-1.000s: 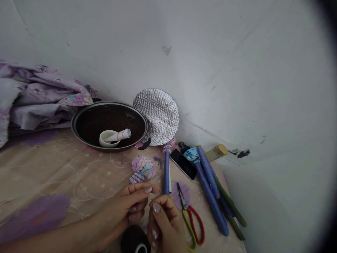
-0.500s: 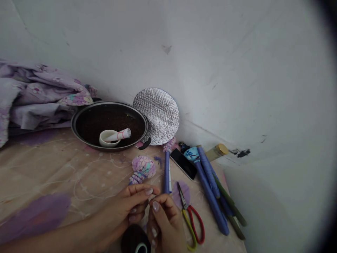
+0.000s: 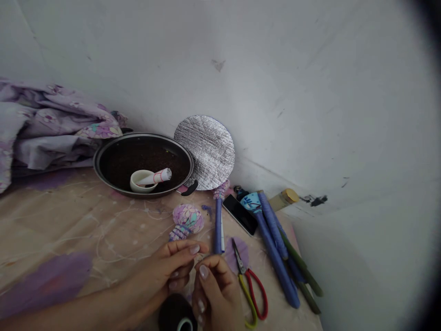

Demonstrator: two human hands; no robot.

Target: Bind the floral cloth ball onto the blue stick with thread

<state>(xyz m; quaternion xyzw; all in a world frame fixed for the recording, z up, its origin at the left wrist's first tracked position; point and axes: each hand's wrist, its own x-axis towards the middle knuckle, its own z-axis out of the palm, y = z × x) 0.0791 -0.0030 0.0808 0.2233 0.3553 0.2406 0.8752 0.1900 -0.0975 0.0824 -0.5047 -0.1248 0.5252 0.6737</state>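
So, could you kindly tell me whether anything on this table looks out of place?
Yes: a white bowl sits on the dark material filling a black pan, with a rolled pink-striped paper lying across its rim, which seems an odd place for them.

Dark metal pan [image 3: 143,137] with glossy rim; rough, ribbed silver foil disc [image 3: 205,151]; smooth, glossy phone [image 3: 240,215]; scissors [image 3: 239,259] with shiny plastic handles; sheer cloth cover [image 3: 58,220].
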